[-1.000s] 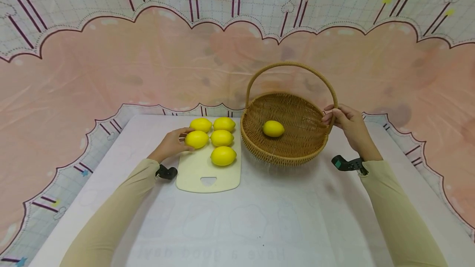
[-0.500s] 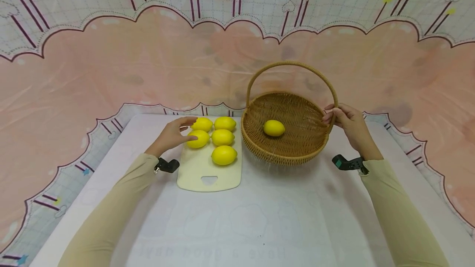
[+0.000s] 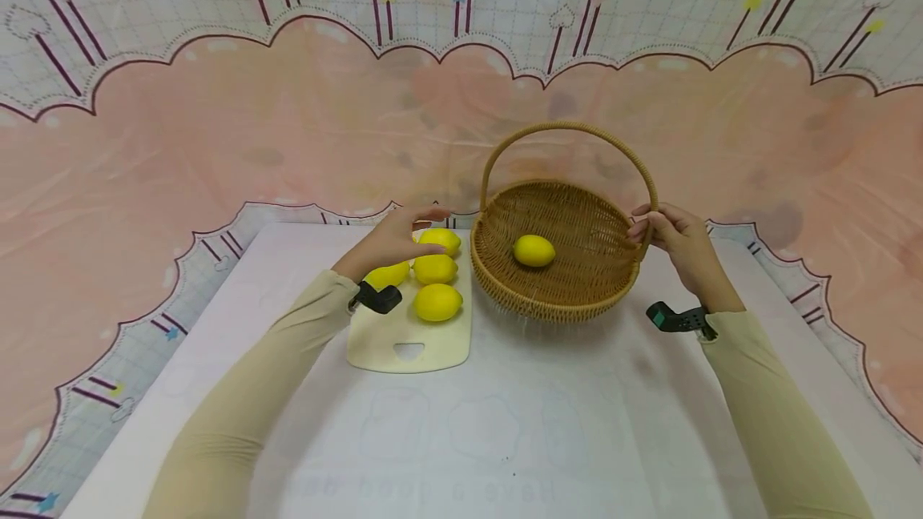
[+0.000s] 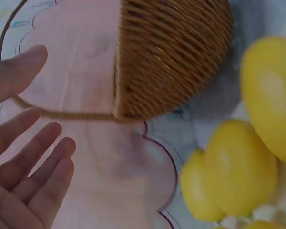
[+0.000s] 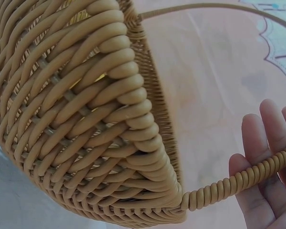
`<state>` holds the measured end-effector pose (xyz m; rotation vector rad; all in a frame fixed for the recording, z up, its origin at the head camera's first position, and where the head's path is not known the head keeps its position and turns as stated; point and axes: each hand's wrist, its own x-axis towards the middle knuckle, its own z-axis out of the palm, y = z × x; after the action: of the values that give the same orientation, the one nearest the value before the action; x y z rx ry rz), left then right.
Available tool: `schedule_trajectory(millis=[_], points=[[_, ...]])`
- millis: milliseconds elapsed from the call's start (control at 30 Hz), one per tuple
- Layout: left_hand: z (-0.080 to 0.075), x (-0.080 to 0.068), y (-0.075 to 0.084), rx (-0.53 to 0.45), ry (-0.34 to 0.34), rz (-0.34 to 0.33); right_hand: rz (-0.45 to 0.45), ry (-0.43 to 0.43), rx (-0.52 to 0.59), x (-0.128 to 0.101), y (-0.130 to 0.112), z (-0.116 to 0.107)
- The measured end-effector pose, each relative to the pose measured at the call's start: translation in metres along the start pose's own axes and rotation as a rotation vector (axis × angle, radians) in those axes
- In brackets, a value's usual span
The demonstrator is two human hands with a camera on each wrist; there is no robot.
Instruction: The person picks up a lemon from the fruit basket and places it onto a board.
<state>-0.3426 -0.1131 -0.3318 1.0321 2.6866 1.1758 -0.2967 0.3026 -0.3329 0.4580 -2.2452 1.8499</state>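
Observation:
Several yellow lemons (image 3: pixel 437 302) lie on a cream cutting board (image 3: pixel 382 347). My left hand (image 3: pixel 404 232) hovers over the rear ones with straight, spread fingers, holding nothing. The left wrist view shows this open hand (image 4: pixel 28 157) beside the lemons (image 4: pixel 238 167) and the basket wall (image 4: pixel 171 52). To the right stands a wicker basket (image 3: pixel 562 303) with one lemon (image 3: pixel 534 251) inside. My right hand (image 3: pixel 652 229) grips the basket handle (image 3: pixel 566 128) at its right end. In the right wrist view the handle (image 5: pixel 238 179) crosses my fingers (image 5: pixel 267 148) next to the basket (image 5: pixel 71 119).
A white tablecloth (image 3: pixel 505 423) with faint printed shapes covers the table. A pink and white patterned backdrop (image 3: pixel 288 118) hangs behind and drapes down the table's sides. The board has a handle cutout (image 3: pixel 409 351) at its near end.
My left hand left the left-hand lemon, rose and moved right and back over the rear lemons toward the basket. My right hand and the basket stayed put.

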Motion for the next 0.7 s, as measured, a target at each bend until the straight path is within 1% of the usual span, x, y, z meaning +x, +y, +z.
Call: schedule_trajectory(millis=[133,300,400,500,600,700], points=[[0.007,0.022,0.017,0.014,-0.058,0.045,0.001,0.002,-0.005,0.0,0.0,0.0],[0.015,0.047,0.035,0.046,-0.131,0.058,-0.006,-0.004,0.003,0.001,0.0,-0.001],[0.02,0.064,0.04,0.074,-0.161,0.069,-0.012,-0.008,0.016,0.002,0.001,-0.001],[0.026,0.079,0.043,0.109,-0.183,0.063,-0.016,-0.01,0.014,0.002,0.002,-0.001],[0.034,0.093,0.045,0.13,-0.212,0.042,-0.012,-0.007,0.0,0.002,0.002,-0.001],[0.042,0.108,0.047,0.126,-0.243,0.028,-0.004,-0.001,-0.018,0.001,0.001,-0.001]])
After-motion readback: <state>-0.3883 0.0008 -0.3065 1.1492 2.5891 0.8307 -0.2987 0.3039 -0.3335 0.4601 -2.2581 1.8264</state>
